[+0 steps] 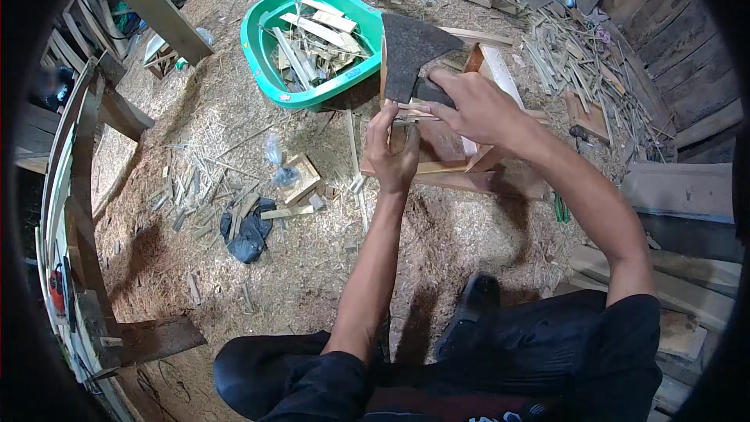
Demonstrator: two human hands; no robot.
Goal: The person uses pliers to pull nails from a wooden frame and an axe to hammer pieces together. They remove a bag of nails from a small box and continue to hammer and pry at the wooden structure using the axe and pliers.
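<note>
My right hand (478, 109) is closed around a broad, dark hatchet (418, 47), its wide blade raised toward the left. My left hand (392, 152) is closed just below the blade, its fingers pinching a thin wooden strip (414, 114) near the cutting edge. Both hands are close together, and my right fingertips come near the same strip. Under them stands a wooden box frame (445, 166) with reddish-brown panels and a pale inner board. My hands and the blade hide part of the frame and most of the strip.
A green plastic tub (262, 82) full of wood offcuts stands beyond my left hand. Shavings and scraps cover the floor, with a black plastic bag (248, 233) and small wooden frame (301, 178). Planks (695, 289) lie at right; a wooden post (152, 4) rises at left.
</note>
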